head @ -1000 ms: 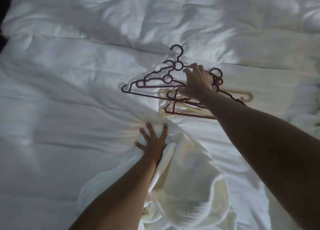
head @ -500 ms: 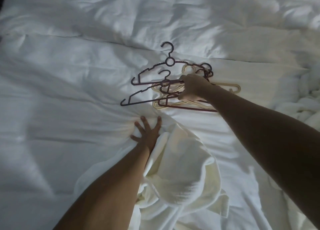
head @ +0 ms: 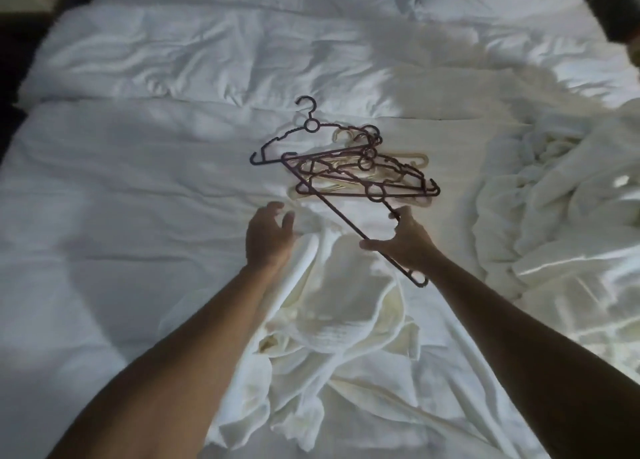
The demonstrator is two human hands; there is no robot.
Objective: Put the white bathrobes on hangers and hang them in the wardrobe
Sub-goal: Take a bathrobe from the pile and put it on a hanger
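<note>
Right hand (head: 403, 242) grips a dark hanger (head: 341, 212); left hand (head: 268, 238), fingers relaxed, touches the bathrobe (head: 332, 306); next, threading a shoulder

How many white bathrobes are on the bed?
2. The near bathrobe lies between the person's arms; the heaped bathrobe is at the right side of the bed. That heap may hide more.

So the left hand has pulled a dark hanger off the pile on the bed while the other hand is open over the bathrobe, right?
Not quite: the head view shows the right hand holding the dark hanger. The left hand is open over the bathrobe. The pile lies on the bed.
</note>
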